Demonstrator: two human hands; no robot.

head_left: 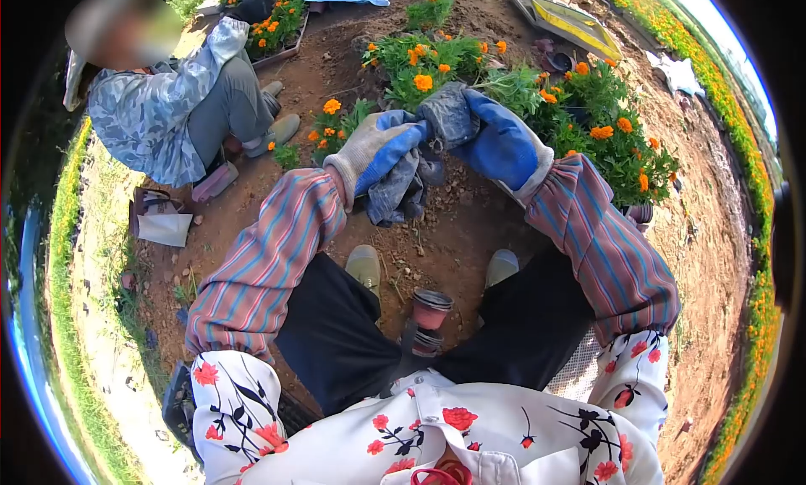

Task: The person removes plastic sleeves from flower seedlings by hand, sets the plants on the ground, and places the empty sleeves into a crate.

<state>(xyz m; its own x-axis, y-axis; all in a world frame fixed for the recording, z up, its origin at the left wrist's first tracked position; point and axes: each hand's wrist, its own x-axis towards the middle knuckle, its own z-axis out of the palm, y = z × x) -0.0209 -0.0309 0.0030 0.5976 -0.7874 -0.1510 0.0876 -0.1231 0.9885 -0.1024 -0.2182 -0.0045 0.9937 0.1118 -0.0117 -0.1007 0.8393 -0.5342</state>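
On the near side of the marigold clump (426, 61), my right grip (502, 146) pinches a dirty grey plant pot (451, 115), my left (379, 152) clasps crumpled grey plastic (395, 193); handling the pot, I judge, calls for steadiness

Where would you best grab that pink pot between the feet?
I'd pinch the pink pot just under its dark rim, coming from the far side, over the soil. The wide rim end faces that way and should stop slipping; another pot crowds the near end.
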